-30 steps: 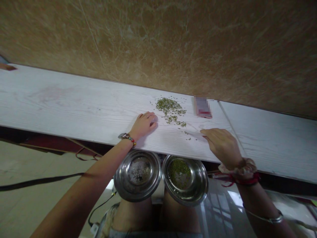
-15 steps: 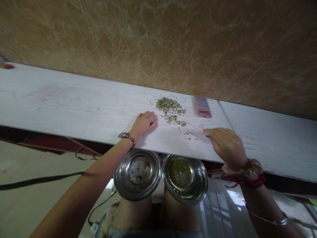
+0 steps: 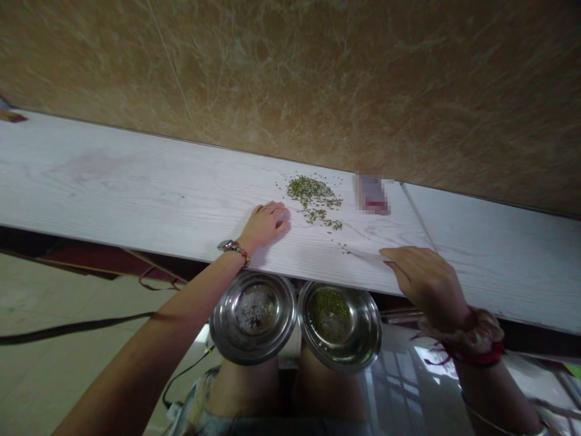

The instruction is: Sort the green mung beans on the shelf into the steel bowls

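Sideways, the right hand (image 3: 426,281) pinches a slim pale tool (image 3: 367,256), its long axis towards nine o'clock, tip beside stray green beans (image 3: 344,246). From that grip, the bean pile (image 3: 310,190) lies at ten o'clock on the worktop (image 3: 204,181), nearer the left hand (image 3: 265,224), palm-down; whether it holds anything, I cannot tell.

The only view comes from the person's head, looking forward and steeply down past the lap (image 3: 249,393). Both hands, the left (image 3: 265,225) and the right (image 3: 426,278), are within close range. The counter (image 3: 204,175) crosses the middle on a slant, the wall (image 3: 290,79) fills the top, and the floor (image 3: 40,363) shows farther below.
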Available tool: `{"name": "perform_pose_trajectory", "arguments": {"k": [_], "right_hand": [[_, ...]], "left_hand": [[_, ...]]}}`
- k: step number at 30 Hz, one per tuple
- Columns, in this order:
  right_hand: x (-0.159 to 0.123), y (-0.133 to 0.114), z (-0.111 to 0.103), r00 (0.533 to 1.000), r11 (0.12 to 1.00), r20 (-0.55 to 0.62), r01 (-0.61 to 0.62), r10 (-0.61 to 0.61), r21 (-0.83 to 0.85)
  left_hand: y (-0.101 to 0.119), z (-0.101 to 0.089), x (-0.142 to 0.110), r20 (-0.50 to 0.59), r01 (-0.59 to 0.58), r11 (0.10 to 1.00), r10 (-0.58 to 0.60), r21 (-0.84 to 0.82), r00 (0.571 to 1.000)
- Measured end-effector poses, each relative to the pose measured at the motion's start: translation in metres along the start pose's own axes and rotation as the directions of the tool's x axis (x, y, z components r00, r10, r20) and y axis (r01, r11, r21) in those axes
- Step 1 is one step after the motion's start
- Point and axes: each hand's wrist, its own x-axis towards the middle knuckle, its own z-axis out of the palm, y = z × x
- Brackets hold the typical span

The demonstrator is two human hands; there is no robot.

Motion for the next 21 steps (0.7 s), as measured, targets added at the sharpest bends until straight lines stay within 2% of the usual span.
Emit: {"name": "perform_pose_trajectory", "arguments": {"k": [4,10,16,21], "right_hand": [[0.0,0.003,0.001,0.999,0.999,-0.022,-0.046,0.045,-0.013],[0.006,0.008,0.012,1.0,0.998,-0.018,-0.014,0.013,-0.06],[0.0,0.003,0.007,1.0,1.0,-0.002,-0.003,0.003,0.026],[0.006,0.001,0.007,1.0,1.0,-0.025,0.0,0.0,-0.02]], "left_hand": [[0.0,0.0,0.0,0.006,0.001,1.0,-0.001,0.002,1.0],[0.0,-0.001,0.0,0.006,0.006,1.0,-0.006,0.002,1.0],[-0.002,0.002,0.0,-0.014,-0.005,1.0,0.005,0.003,1.0],[0.0,0.002,0.001,-0.001,0.005,1.0,-0.005,0.013,1.0]]}}
